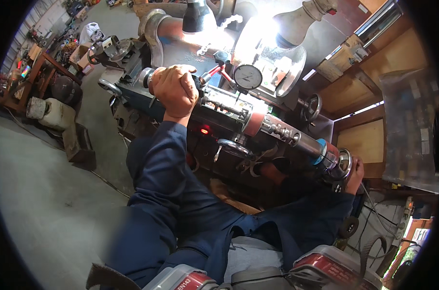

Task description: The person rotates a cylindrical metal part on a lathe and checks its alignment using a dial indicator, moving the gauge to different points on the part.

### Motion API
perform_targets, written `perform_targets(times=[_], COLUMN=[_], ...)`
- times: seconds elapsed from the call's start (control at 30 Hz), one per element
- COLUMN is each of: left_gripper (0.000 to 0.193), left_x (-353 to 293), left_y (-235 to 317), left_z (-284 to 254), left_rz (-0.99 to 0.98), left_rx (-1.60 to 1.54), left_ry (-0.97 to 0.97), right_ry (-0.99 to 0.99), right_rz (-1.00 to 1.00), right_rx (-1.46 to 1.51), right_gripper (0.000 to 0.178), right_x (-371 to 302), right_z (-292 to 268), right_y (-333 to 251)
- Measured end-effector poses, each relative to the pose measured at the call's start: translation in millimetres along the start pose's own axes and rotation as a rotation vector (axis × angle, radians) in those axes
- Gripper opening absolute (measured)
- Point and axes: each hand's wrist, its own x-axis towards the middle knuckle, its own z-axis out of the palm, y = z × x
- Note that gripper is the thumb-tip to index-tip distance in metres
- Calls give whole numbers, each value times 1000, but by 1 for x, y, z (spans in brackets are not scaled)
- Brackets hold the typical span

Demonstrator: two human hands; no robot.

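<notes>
Blown-out white glare at 12 to 1 o'clock, hard highlights on metal. Dial gauge [248,77] reasonably sharp. Deep shadow at 6 o'clock, just below centre. Daylight at 4. Sleeve [151,203] edge smeared at 7. Fisheye bends straight edges; black rim vignette.

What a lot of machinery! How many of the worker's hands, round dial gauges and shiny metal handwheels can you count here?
Hands: 2 (left hand, right hand)
Dial gauge: 1
Clearly visible handwheels: 4 (far-left wheel, crank-handled wheel, rear wheel, wheel by the right hand)
Total: 7
</notes>
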Motion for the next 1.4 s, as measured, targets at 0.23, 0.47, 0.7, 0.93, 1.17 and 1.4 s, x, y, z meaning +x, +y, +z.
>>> perform_targets(times=[0.23, 0.47, 0.7, 0.93, 1.17, 1.4], left_gripper=[23, 30, 19, 23, 43, 59], left_x=[0, -3, -12, -17, -54, -111], left_y=[0, 1, 14, -20, -48, -57], left_z=[0, 1, 11, -6, -51, -94], left_rz=[-51, -90, 40, -109, -455, -710], left_rx=[-36, 105, 369, 432, 413, 336], left_ry=[33, -45, -106, -218, -397, -1000], right_ry=[-277, -298, 88, 97, 588, 623], right_rz=[89, -93, -44, 7, 347, 856], right_rx=[136, -248, 182, 181, -426, -739], right_gripper=[23, 22, 21, 24, 21, 19], right_x=[-9, -35, -12, -122, -181, -224], right_z=[11, -38, 49, -11, -135, -260], right_y=[49, -29, 31, -15, 101, 205])
